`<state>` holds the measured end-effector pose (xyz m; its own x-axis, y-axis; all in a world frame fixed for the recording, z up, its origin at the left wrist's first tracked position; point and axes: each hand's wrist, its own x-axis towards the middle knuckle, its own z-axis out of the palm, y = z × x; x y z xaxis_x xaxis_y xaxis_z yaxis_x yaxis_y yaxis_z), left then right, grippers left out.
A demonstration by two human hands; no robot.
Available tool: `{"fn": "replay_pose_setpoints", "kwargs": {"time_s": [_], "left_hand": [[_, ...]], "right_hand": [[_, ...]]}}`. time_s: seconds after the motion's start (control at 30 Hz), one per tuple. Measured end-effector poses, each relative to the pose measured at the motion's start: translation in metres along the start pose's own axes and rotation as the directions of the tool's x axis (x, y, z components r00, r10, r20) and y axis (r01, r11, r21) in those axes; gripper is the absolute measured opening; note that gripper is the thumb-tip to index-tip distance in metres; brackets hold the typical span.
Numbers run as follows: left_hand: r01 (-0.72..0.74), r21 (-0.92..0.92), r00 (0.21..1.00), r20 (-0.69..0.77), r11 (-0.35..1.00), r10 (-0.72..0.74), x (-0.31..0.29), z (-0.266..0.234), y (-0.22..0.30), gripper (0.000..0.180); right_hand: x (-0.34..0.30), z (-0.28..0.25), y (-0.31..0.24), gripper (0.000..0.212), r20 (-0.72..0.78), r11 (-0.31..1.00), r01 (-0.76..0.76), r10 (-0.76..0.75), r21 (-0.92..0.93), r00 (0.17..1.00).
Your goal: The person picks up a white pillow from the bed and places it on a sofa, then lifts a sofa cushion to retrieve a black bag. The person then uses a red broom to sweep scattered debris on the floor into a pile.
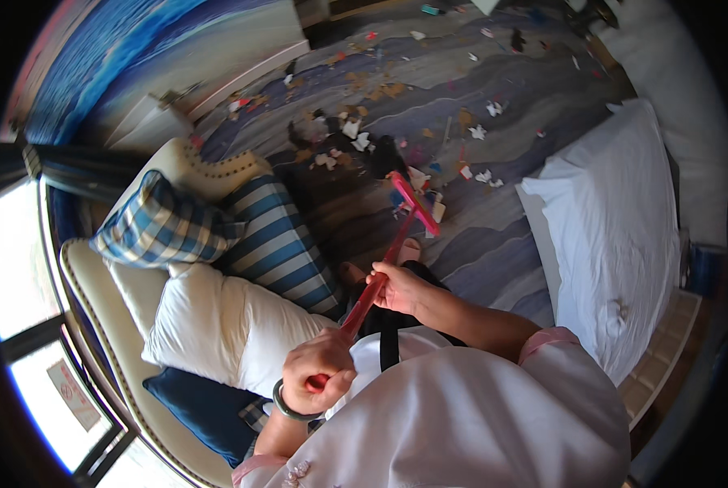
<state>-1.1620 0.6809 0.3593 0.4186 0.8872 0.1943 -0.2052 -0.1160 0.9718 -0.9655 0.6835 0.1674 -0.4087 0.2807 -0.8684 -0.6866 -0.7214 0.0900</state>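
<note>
A broom (400,236) with a red handle and a pink head slants away from my body, its head low over the littered carpet (478,240). My left hand (317,372), with a bracelet at its wrist, is wrapped round the top end of the handle. Farther down the shaft, my right hand (395,288) grips it too. Around the broom's head lie scraps of paper, a dark clump (388,159) and white crumpled tissue (361,141). What the head touches underneath is hidden.
On the left stands a cream sofa (95,285) with a white pillow (226,325), a checked cushion (165,224) and a striped cushion (274,240). A bed with a white sheet (612,220) borders the right. Litter spreads far across the carpet toward the painted wall (169,73).
</note>
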Motion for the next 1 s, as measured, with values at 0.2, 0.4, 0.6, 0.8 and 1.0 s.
{"fn": "replay_pose_setpoints", "kwargs": {"time_s": [0.2,0.4,0.6,0.8,1.0], "left_hand": [[0.22,-0.047,0.95,0.239,0.974,-0.203,0.058,0.079,-0.085,0.022],[0.482,-0.085,0.866,0.199,0.872,-0.459,0.084,0.157,-0.155,0.011],[0.324,0.144,0.932,0.118,0.935,-0.342,0.139,0.149,-0.105,0.011],[-0.102,0.493,0.895,0.424,0.864,-0.136,0.166,0.186,-0.066,0.033],[-0.171,0.496,0.89,0.448,0.851,-0.082,0.174,0.197,-0.023,0.032]], "right_hand": [[0.005,-0.137,-0.042,0.018,-0.008,0.932,0.256,-0.262,0.255,0.965],[0.028,-0.218,-0.103,0.023,-0.185,0.915,0.172,-0.11,0.366,0.977],[0.012,-0.088,-0.137,0.02,-0.101,0.899,0.184,-0.156,0.397,0.983],[0.011,-0.018,-0.167,0.018,0.378,0.919,0.126,-0.274,0.374,0.884],[-0.048,-0.001,-0.175,0.021,0.429,0.93,0.146,-0.29,0.338,0.855]]}}
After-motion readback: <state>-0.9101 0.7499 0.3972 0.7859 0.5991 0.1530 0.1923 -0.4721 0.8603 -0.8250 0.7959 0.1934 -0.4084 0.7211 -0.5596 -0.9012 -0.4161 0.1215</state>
